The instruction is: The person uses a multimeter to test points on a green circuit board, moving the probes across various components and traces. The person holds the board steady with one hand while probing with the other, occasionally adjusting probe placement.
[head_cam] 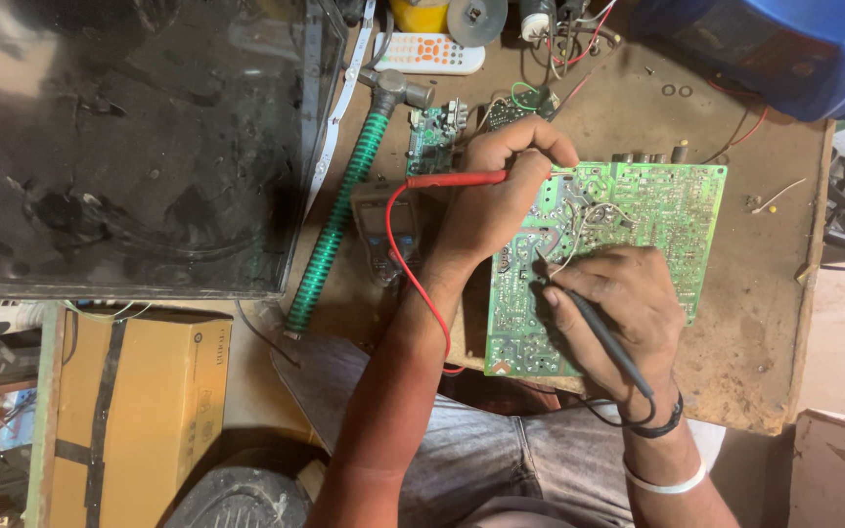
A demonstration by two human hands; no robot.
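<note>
A green circuit board [657,205] lies solder side up on the worn wooden table [765,323]. My left hand [496,191] grips a red test probe [457,179], its tip touching the board's upper left edge. A red wire runs from it down along my forearm. My right hand [618,303] holds a black test probe [608,342] like a pen, its tip pressed on the board's left middle area. A multimeter [383,230] lies flat just left of my left wrist, partly hidden by the red wire.
A hammer with a green ribbed handle [339,210] lies left of the multimeter. A large dark screen panel [129,137] fills the upper left. A small green board [432,132], a white remote [427,51], a blue casing [784,49] and a cardboard box [139,401] are around.
</note>
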